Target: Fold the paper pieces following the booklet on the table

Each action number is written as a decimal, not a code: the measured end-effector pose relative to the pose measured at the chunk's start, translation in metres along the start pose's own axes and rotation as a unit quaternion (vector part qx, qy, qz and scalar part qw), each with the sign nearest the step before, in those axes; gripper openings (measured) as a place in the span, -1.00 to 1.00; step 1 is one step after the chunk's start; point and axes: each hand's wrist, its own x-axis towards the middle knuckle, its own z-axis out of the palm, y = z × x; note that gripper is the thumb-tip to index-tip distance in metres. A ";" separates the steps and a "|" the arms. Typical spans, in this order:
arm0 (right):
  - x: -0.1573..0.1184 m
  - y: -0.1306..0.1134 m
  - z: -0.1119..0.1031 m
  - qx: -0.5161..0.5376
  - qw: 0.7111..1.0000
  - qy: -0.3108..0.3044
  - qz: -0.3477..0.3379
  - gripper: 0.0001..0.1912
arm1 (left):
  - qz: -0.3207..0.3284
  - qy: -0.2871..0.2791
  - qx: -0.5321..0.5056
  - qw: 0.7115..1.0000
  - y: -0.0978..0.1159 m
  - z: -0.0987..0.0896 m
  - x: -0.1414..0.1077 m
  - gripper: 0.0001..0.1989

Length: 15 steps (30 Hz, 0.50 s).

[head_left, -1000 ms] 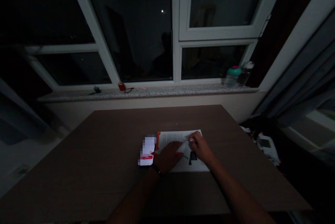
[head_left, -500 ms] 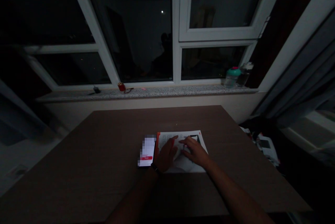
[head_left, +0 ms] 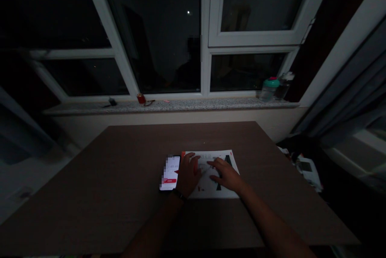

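A printed booklet (head_left: 211, 194) with white pages and some red and dark pictures lies on the table before me. My left hand (head_left: 189, 174) rests over its left side, fingers spread, hiding part of the page. Across the right half lies my right hand (head_left: 225, 173), its fingers stretched towards the middle and the thumb apart. Neither hand is closed around anything. Just left of the booklet, close to my left hand, a phone (head_left: 170, 173) lies face up with its screen lit and a red button on it. A dark band (head_left: 179, 194) circles my left wrist.
The brown table (head_left: 105, 185) reaches to the wall under a window. On the stone sill (head_left: 187, 105) stand a small red jar (head_left: 141, 98), a bottle with a teal lid (head_left: 269, 89) and a clear bottle (head_left: 283, 86). A white device (head_left: 309, 171) lies beyond the table's right edge.
My left hand has shifted slightly left and its fingers have spread out. The page between my hands looks flatter and shows more print and pictures. My right hand has barely moved.
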 end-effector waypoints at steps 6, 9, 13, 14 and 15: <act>0.001 -0.001 0.001 -0.005 1.000 -0.001 0.008 -0.32 | 0.073 -0.102 0.030 0.992 0.003 -0.002 -0.003 -0.72; 0.001 -0.003 -0.001 -0.005 1.000 -0.002 0.008 -0.29 | 0.077 -0.119 0.039 0.989 -0.001 0.001 -0.004 -0.67; 0.001 -0.001 -0.005 0.009 1.000 -0.005 0.001 -0.44 | 0.067 -0.100 0.059 0.991 -0.009 0.004 -0.005 -0.61; 0.001 0.000 -0.005 0.010 1.000 -0.006 -0.002 -0.49 | 0.064 -0.090 0.068 0.992 -0.010 0.005 -0.004 -0.60; 0.000 0.001 -0.006 0.009 1.000 -0.008 -0.005 -0.54 | 0.060 -0.079 0.077 0.992 -0.011 0.005 -0.004 -0.60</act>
